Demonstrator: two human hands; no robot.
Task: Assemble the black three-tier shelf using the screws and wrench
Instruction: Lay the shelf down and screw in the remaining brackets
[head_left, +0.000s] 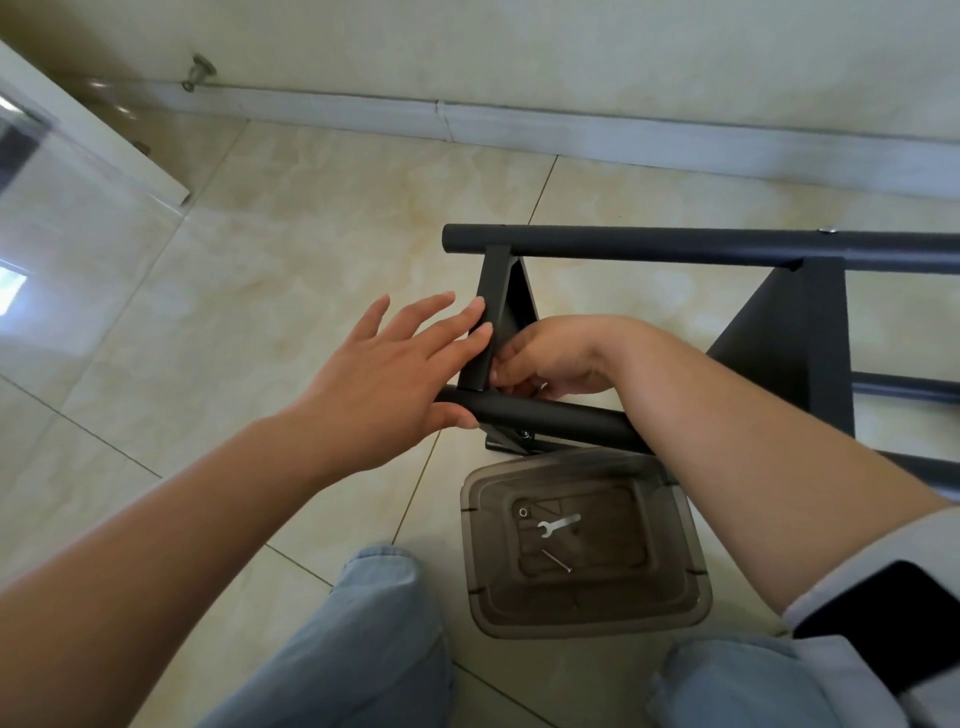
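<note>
The black shelf frame (727, 248) lies on its side on the tiled floor, with round poles running left to right and flat black tiers between them. My left hand (395, 379) rests with spread fingers against the end tier (493, 312), its thumb under the near pole (561, 415). My right hand (556, 358) is curled behind that tier where it meets the near pole; whatever its fingers pinch is hidden. A silver wrench (557, 525) and a long screw (557, 561) lie in a smoky clear plastic box (691, 597) in front of my knees.
A small ring-shaped washer (523, 512) also lies in the box. A white skirting board (519, 124) and wall run along the back. A white door edge (93, 135) with a floor stop (200, 70) is at the left. My knees in light jeans (384, 623) are at the bottom.
</note>
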